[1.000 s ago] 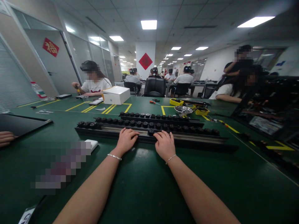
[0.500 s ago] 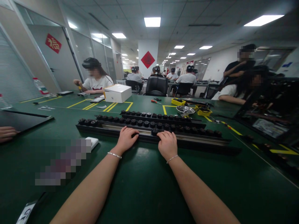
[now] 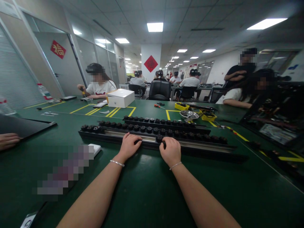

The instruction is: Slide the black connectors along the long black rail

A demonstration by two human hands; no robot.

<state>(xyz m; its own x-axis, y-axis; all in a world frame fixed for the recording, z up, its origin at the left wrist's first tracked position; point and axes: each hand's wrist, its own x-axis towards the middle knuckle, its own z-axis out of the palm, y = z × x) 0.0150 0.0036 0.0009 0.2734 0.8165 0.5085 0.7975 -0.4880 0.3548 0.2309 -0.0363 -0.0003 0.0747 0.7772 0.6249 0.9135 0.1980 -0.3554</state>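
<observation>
Across the table in front of me lies a long black channel (image 3: 147, 139), open at the top, with a bare metallic inside and a few black socket-like blocks (image 3: 90, 128) at its left end. My left hand (image 3: 129, 146) grips the near wall of this channel, thumb on the near side and fingers curled over the edge. Close to its right, my right hand (image 3: 170, 151) has thumb and fingers bent round a small black block (image 3: 159, 138) sitting in the channel; the fingers partly hide it. Behind are two more black rails (image 3: 166, 122) lined with several similar blocks.
A metal bowl (image 3: 189, 115) and yellow bins (image 3: 181, 106) stand behind the rails, near a screwdriver (image 3: 159, 106). A white box (image 3: 121, 97) is farther left. Another person's hand (image 3: 9, 141) rests by a dark panel (image 3: 26, 126). Co-workers sit around the table.
The whole view has shifted slightly downward. My right hand's fingers have bent more, with the thumb now showing beside the block. My left hand keeps its place on the channel.
</observation>
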